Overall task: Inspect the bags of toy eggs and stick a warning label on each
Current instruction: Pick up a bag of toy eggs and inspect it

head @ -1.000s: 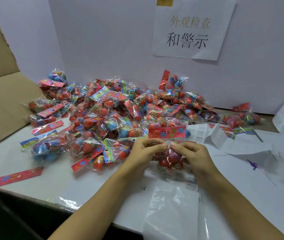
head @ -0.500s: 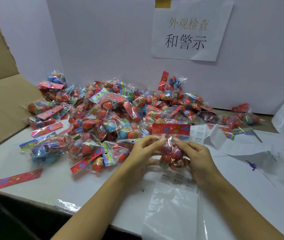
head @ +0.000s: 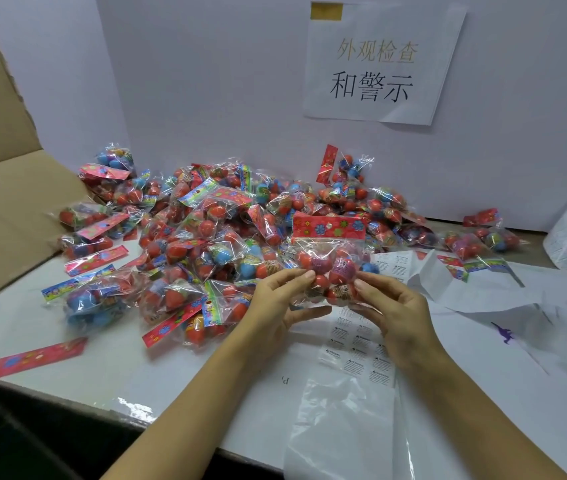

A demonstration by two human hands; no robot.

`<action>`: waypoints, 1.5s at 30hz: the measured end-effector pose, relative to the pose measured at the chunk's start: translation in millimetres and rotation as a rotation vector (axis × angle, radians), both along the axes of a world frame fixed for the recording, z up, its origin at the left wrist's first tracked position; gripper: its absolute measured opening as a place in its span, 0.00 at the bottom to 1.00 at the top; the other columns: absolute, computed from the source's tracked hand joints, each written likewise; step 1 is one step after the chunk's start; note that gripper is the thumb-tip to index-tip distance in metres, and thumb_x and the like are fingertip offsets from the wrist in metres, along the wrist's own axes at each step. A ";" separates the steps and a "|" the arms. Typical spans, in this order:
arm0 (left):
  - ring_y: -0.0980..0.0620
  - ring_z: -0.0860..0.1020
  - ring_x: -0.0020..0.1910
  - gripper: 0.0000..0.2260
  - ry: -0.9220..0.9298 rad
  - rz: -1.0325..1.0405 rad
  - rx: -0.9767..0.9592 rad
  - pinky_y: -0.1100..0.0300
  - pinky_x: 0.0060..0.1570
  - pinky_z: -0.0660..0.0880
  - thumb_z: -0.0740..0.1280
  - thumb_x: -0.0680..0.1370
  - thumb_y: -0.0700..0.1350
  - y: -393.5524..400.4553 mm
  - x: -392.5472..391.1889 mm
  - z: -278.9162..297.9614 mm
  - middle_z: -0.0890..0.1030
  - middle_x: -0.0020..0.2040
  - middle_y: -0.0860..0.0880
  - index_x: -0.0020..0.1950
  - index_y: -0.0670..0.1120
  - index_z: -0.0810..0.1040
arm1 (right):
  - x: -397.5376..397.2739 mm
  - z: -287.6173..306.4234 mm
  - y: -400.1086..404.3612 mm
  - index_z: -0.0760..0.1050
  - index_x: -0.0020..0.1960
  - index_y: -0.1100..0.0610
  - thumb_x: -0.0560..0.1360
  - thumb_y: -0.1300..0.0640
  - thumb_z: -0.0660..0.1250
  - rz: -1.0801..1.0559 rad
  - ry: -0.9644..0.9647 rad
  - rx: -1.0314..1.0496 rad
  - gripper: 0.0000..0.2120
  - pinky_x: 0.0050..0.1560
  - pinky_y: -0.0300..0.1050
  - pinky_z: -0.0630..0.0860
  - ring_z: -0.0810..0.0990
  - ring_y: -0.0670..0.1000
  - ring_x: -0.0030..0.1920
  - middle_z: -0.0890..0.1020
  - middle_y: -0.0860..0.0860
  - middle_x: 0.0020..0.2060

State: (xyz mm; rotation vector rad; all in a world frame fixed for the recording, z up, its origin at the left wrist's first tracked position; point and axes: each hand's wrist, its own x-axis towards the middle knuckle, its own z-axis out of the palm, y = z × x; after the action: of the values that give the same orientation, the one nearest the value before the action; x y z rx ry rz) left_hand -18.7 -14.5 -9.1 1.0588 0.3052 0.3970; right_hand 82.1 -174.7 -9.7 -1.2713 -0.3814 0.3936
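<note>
While the pile of bagged toy eggs covers the middle and far left of the table, one bag is held upright above the table's middle, just in front of the pile. The left hand pinches the bag's left side, thumb and forefinger curled onto the clear plastic, the other fingers loosely bent beneath. The right hand grips the right side the same way, its fingers curled round the lower eggs. The bag's red flowered header is on top, and red and purple eggs show through the plastic.

Under the hands a sheet of warning labels lies flat on the table, toward the near edge. A clear plastic sheet overlaps it and hangs over the near edge. Crumpled white paper spreads toward the right edge, and a few bags lie apart near the far right. A loose red header card lies near the near left corner. A brown cardboard flap leans up at the left edge. On the white wall behind, a paper sign is taped with Chinese characters.
</note>
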 end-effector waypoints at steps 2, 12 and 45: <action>0.43 0.86 0.46 0.08 0.006 -0.006 -0.006 0.51 0.41 0.84 0.69 0.80 0.38 -0.5 0.3 -0.2 0.85 0.48 0.37 0.53 0.33 0.83 | 1.0 -0.1 -0.8 0.84 0.54 0.60 0.75 0.64 0.72 -0.011 -0.002 0.005 0.09 0.45 0.40 0.82 0.87 0.56 0.50 0.87 0.56 0.48; 0.44 0.86 0.45 0.09 -0.005 -0.003 -0.027 0.52 0.40 0.84 0.69 0.81 0.38 -0.5 -0.1 1.8 0.86 0.47 0.38 0.45 0.39 0.87 | 2.3 -1.1 0.3 0.84 0.55 0.59 0.75 0.63 0.72 -0.013 0.000 -0.003 0.09 0.44 0.39 0.82 0.87 0.54 0.50 0.87 0.55 0.48; 0.53 0.73 0.31 0.08 -0.022 0.005 0.287 0.61 0.30 0.73 0.76 0.75 0.50 0.0 -0.5 -13.4 0.77 0.32 0.49 0.46 0.45 0.87 | -3.2 -0.8 3.4 0.82 0.53 0.66 0.80 0.62 0.64 0.048 0.102 0.062 0.10 0.43 0.47 0.84 0.84 0.61 0.52 0.84 0.65 0.51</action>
State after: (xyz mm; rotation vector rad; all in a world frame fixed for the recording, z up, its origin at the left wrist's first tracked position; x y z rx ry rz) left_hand -19.2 -14.4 -22.5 1.3333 0.2350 0.4661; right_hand 78.9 -171.3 -10.5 -1.1784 -0.3355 0.4816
